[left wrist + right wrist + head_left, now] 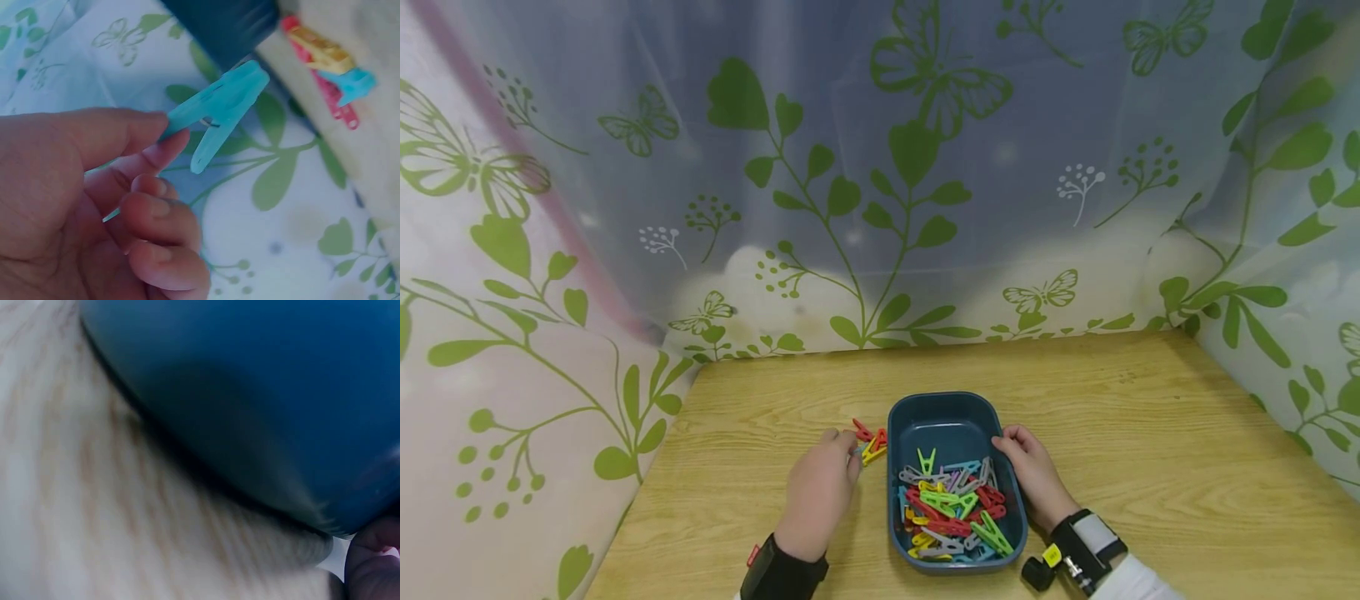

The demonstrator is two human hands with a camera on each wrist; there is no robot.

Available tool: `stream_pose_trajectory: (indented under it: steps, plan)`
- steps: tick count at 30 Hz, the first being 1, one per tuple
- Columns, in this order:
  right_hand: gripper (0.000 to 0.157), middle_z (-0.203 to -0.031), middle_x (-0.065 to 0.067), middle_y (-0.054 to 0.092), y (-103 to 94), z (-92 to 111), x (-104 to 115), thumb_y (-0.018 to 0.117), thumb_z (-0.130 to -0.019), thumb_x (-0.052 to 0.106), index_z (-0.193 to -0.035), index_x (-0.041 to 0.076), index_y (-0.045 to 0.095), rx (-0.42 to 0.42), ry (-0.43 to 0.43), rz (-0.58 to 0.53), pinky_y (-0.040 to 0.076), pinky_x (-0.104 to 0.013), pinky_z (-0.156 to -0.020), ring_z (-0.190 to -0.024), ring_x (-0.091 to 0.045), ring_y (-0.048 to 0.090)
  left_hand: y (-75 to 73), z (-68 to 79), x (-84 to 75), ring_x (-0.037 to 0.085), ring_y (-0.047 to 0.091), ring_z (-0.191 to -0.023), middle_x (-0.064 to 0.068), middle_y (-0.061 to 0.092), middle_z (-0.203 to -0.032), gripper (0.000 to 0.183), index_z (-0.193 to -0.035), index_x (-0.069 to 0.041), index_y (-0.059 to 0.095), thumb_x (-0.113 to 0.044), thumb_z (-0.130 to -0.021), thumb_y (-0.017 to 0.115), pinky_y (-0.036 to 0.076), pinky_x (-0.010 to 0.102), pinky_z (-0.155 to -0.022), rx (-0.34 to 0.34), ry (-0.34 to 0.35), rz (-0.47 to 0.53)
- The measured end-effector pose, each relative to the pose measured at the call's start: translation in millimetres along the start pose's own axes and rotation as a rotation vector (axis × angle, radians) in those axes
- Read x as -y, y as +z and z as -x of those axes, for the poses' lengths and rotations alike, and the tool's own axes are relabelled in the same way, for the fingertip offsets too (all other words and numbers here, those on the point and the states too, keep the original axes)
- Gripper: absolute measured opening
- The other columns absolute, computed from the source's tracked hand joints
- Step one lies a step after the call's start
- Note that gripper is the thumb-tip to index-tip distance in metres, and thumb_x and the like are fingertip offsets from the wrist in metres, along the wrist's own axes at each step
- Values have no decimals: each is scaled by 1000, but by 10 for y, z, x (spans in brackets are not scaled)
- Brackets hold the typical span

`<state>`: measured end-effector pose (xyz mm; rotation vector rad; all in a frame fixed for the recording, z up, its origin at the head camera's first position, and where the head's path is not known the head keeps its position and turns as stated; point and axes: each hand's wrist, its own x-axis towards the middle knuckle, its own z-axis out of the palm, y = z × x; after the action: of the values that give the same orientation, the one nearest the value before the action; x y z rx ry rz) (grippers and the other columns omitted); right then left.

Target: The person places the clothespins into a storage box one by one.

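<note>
My left hand [822,487] is beside the dark blue box, left of it. In the left wrist view its thumb and forefinger pinch a light blue clothespin [222,109] by one leg; the other fingers curl below, with a sliver of similar colour among them. My right hand [1033,471] grips the right rim of the box [951,402], the thumb on top. Red, yellow, green, grey, blue and purple clothespins [951,504] lie jumbled in the box, mostly in its near part. Just left of the box, a small group of clothespins [874,450] lies on the table.
The wood-grain table [1120,417] extends on both sides of the box. A patterned curtain [820,250] with leaves and butterflies encloses the back and both sides. Black bands with small devices [1078,550] are on the wrists.
</note>
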<state>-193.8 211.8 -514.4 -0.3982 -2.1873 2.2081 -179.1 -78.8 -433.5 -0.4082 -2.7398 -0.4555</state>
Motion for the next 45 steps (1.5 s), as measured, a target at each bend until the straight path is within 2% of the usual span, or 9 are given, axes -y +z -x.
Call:
stream_pose_trajectory:
  steps: [4,8,13,17,23,27,32,38,45]
  plan:
    - [17,-97,-1,50,2,-13,-9,55,-105,23,-107,7,50,1,-1,6,44,-25,-75,-90,-14,51,-127,10,-84,6,49,-59,0,61,-82,7,-93,-11,71,-15,-92,78,39,23,-51,-40,11,18]
    - [18,-98,-2,50,-2,-25,-16,55,-105,23,-108,7,50,-1,-2,16,43,-25,-77,-92,-15,51,-183,40,-196,6,54,-63,0,63,-87,8,-96,-12,72,-15,-92,78,42,22,-55,-67,85,64]
    - [18,-99,-2,50,-10,-30,-20,55,-105,24,-108,6,50,-2,0,21,42,-25,-77,-93,-16,50,-102,97,-307,5,51,-63,-3,58,-87,7,-96,-15,70,-18,-94,77,42,19,-57,-55,220,96]
    - [18,-98,-2,50,-7,-27,-18,55,-105,24,-108,7,50,0,0,18,43,-25,-77,-92,-16,51,-13,127,-369,3,43,-63,-6,52,-84,5,-95,-18,70,-21,-96,74,39,18,-57,2,268,99]
    - [17,-97,-1,50,-1,-15,-9,55,-105,24,-107,7,51,-7,2,17,42,-26,-77,-92,-16,50,55,117,-437,3,39,-61,-6,44,-79,8,-92,-17,68,-21,-97,73,35,18,-55,92,284,67]
    - [18,-98,-1,51,-5,-16,-11,56,-105,24,-107,7,51,-8,12,29,41,-26,-79,-95,-17,49,82,118,-449,3,40,-61,-7,46,-78,8,-90,-17,69,-20,-95,76,35,17,-55,133,281,48]
    - [17,-98,-1,51,-16,-39,-20,56,-105,24,-107,8,51,-5,22,27,41,-26,-79,-94,-16,49,119,117,-446,2,43,-64,-7,49,-79,7,-91,-17,73,-20,-92,78,39,18,-57,160,280,11]
    - [17,-97,-1,50,-10,-26,-5,55,-105,23,-107,7,51,-3,22,24,42,-26,-78,-94,-17,49,143,117,-432,3,45,-65,-8,50,-77,8,-88,-17,74,-21,-91,80,41,20,-59,211,245,-8]
    - [17,-98,0,50,-11,-19,-7,55,-105,24,-109,7,51,-3,24,14,42,-26,-78,-94,-16,49,186,122,-400,4,55,-69,-7,58,-81,10,-89,-16,74,-23,-89,82,46,23,-62,211,230,-14]
